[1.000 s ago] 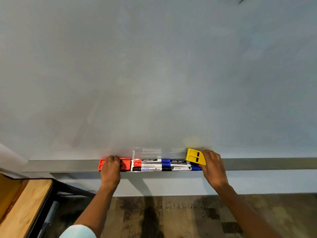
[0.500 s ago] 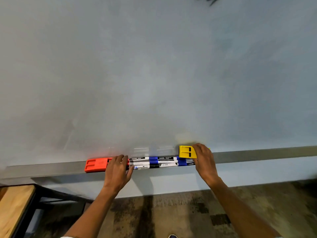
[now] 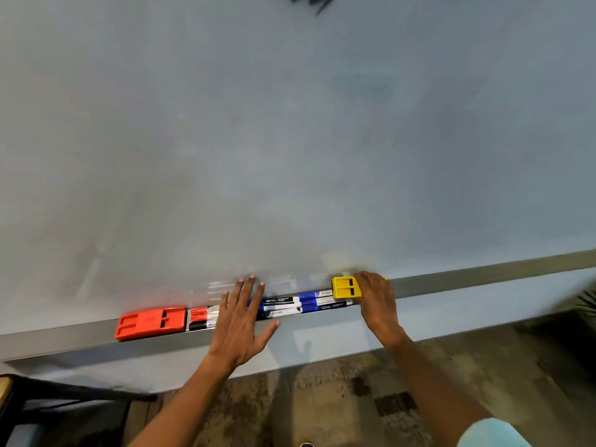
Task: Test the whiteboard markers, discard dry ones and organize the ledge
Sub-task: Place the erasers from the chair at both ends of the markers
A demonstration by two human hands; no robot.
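Several whiteboard markers (image 3: 290,305) with red, black and blue caps lie in a row on the grey metal ledge (image 3: 483,277) under the whiteboard (image 3: 290,140). An orange eraser (image 3: 151,322) sits at the left end of the row and a yellow eraser (image 3: 345,287) at the right end. My left hand (image 3: 240,321) hovers flat over the middle of the markers, fingers spread and straight, hiding part of them. My right hand (image 3: 375,301) grips the right side of the yellow eraser with curled fingers.
Dark scribbles (image 3: 309,3) show at the whiteboard's top edge. A dark table frame (image 3: 19,401) stands at the lower left. Patterned carpet (image 3: 322,398) lies below, and a plant (image 3: 587,304) pokes in at the right.
My left hand let go of the orange eraser and moved right over the markers, opening flat. The view shifted, so the ledge now slants. My right hand stays on the yellow eraser.
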